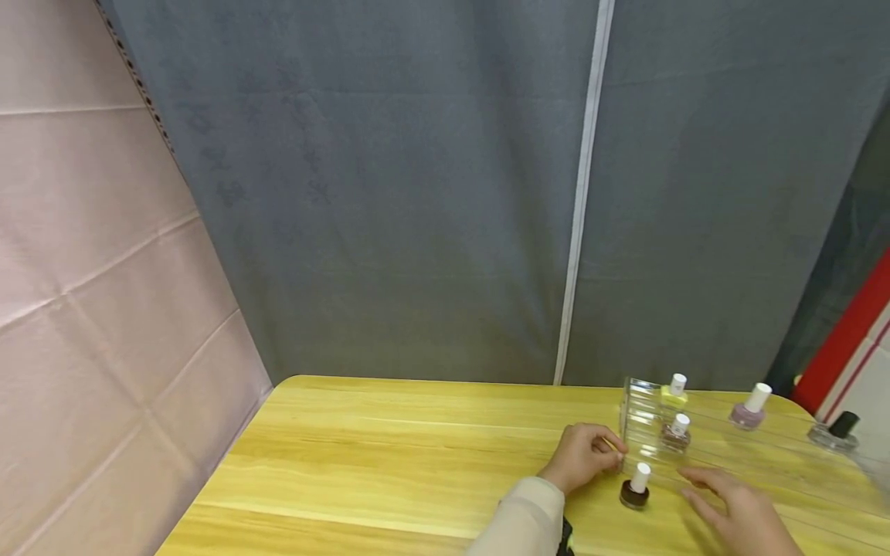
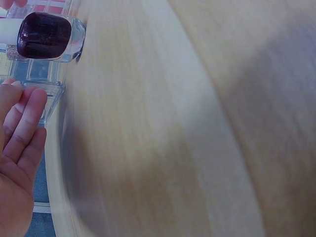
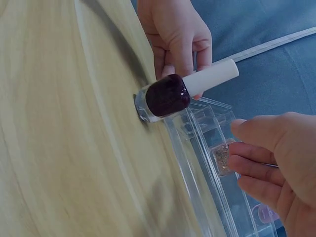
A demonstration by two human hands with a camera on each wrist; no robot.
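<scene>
Two hands: both mine, low over the right part of the yellow wooden surface (image 1: 417, 455), near its front edge.
Left hand (image 1: 580, 455): fingers curled, resting against the left end of the clear plastic tiered organiser (image 1: 643, 421); in the left wrist view the fingers (image 2: 27, 116) lie straight and close together against the clear plastic. Whether I actually pinch the plastic I cannot tell.
Right hand (image 1: 737, 510): fingers loosely spread and slightly bent, hovering just right of the dark bottle, holding nothing; the right wrist view shows the fingertips (image 3: 256, 133) above the organiser's compartments, not touching them.
Dark maroon nail polish bottle with white cap (image 1: 636, 488): stands upright on the surface between my two hands, just in front of the organiser and touching or nearly touching its front wall.
Glittery beige bottle with white cap (image 1: 676, 434): sits upright in a compartment of the organiser.
Pale yellow bottle with white cap (image 1: 674, 392): upright at the organiser's back row, towards the far edge of the surface.
Mauve bottle with white cap (image 1: 749, 409): stands on the surface, right of the organiser, apart from it.
Clear bottle with black cap (image 1: 834, 434): near the right edge of the surface.
Backdrop: grey curtain (image 1: 417, 193) behind the far edge.
</scene>
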